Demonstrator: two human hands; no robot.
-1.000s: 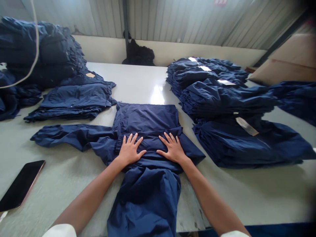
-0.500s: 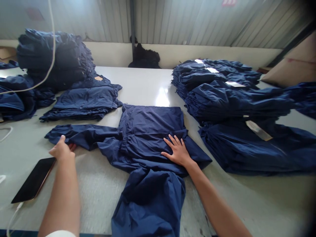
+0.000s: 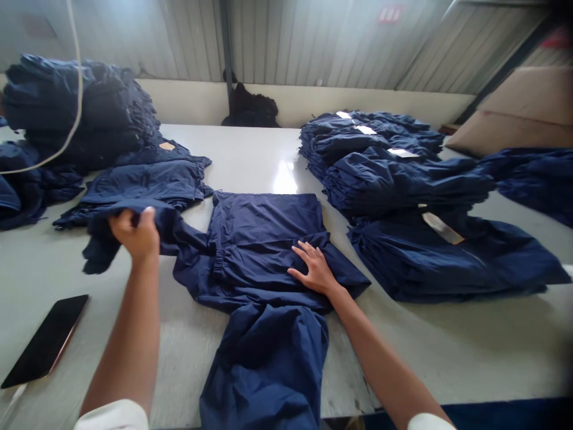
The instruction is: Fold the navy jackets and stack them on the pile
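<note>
A navy blue nylon garment (image 3: pixel 264 230) lies spread on the white table (image 3: pixel 250 156), its lower part bunched toward me and hanging past the near edge. My left hand (image 3: pixel 134 232) is shut on the end of its left-side sleeve (image 3: pixel 184 237), lifting the cuff end off the table with the fabric drooping below. Flat on the folded middle of the garment, near a gathered elastic band, rests my right hand (image 3: pixel 316 269), fingers spread and holding nothing.
Folded navy garment stacks (image 3: pixel 394 173) with white tags fill the right of the table. More navy piles (image 3: pixel 85 113) stand at the left. A black smartphone (image 3: pixel 45 340) lies near the left edge. A white cable (image 3: pixel 76 95) hangs at upper left.
My left hand has taken hold of the sleeve end and raised it, drawing it inward over the table. My right hand stays on the garment.
</note>
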